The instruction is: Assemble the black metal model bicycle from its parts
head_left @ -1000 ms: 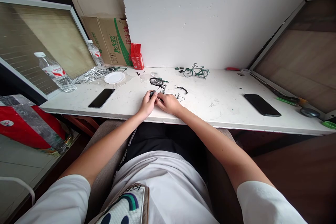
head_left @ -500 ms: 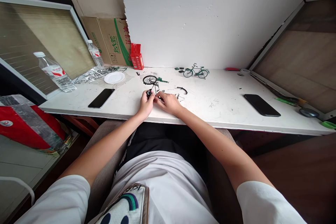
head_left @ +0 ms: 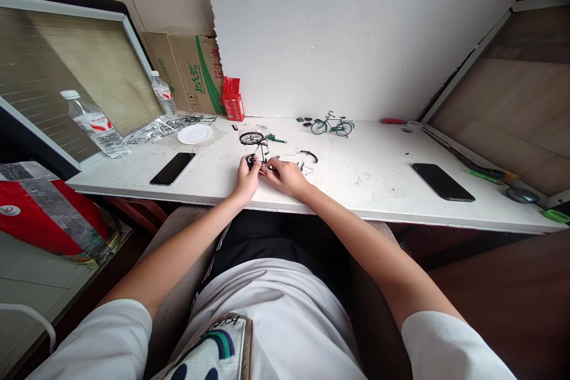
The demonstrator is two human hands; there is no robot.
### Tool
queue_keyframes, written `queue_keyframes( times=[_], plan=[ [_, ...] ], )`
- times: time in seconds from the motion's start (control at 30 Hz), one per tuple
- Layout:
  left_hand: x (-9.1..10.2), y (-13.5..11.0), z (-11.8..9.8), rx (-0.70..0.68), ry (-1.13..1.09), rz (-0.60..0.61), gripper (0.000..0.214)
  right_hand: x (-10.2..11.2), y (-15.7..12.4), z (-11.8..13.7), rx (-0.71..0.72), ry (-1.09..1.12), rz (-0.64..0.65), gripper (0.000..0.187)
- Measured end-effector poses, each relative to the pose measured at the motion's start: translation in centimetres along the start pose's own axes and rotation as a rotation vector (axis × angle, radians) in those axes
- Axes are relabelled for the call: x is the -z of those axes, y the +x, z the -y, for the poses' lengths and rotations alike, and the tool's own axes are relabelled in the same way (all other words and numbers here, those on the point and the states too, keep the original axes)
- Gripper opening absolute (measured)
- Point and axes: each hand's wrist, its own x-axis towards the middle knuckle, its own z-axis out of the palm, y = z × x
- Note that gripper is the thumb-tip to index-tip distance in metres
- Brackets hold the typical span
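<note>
Gripping part-built model bicycle [head_left: 262, 152] in left hand [head_left: 246, 181], can't tell what's in right hand [head_left: 285, 177]. Wheel [head_left: 252, 138] has swung left beyond the fingers [head_left: 255, 168], so probably mid-adjustment.

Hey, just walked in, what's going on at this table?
Someone seated at a white table has both hands on a small, dark model bicycle. The left hand grips it, its spoked wheel showing beyond the hands. The right hand is close beside, fingertips at the near end; exactly what they pinch is too small to tell. A curved black piece lies nearby, and a green model bicycle stands farther back.
</note>
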Motion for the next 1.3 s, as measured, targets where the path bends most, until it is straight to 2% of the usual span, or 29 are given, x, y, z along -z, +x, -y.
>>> queue_keyframes(
  times=[0.47,0.83,0.97,1.2,1.3],
  plan=[
    [-0.5,-0.2,-0.9,0.086,-0.046,-0.025,0.025,0.0,-0.1,-0.4,-0.023,0.107,-0.113,0.031],
    [-0.5,-0.3,-1.3,0.101,-0.068,0.028,0.022,-0.3,0.1,-1.3,-0.057,0.182,-0.24,0.05],
    [-0.4,-0.2,-1.3,0.122,-0.055,0.024,0.017,-0.2,0.2,-1.5,-0.039,0.239,-0.303,0.049],
    [-0.5,-0.4,-1.5,0.115,-0.08,0.015,0.018,-0.1,0.2,-1.3,0.041,0.215,-0.26,0.036],
    [-0.5,-0.4,-1.5,0.111,-0.07,0.028,0.02,-0.1,0.2,-1.4,0.07,0.198,-0.25,0.036]
  ],
)
